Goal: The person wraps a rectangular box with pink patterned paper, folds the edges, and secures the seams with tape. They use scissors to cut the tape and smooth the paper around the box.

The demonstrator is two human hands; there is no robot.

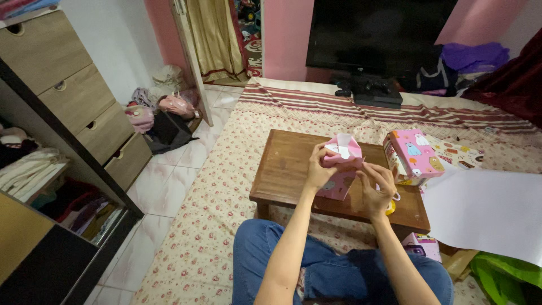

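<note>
My left hand (319, 168) grips a box partly wrapped in pink patterned paper (342, 164), held upright over a low wooden table (282, 169). Its top paper flaps stand folded open, white inside. My right hand (377, 189) is just right of the box, fingers curled on a roll of clear tape (390, 204) with a yellow core. A second box wrapped in pink cartoon paper (415, 155) lies on the table's right side. A white sheet of wrapping paper (485, 209) spreads to the right, off the table.
The table stands on a floral mattress (203, 226). A dark television (372, 34) and game console (377, 93) are behind. A wooden drawer unit (79, 96) stands left, with bags (164, 121) on the tiled floor. A small pink box (422, 245) sits by my right knee.
</note>
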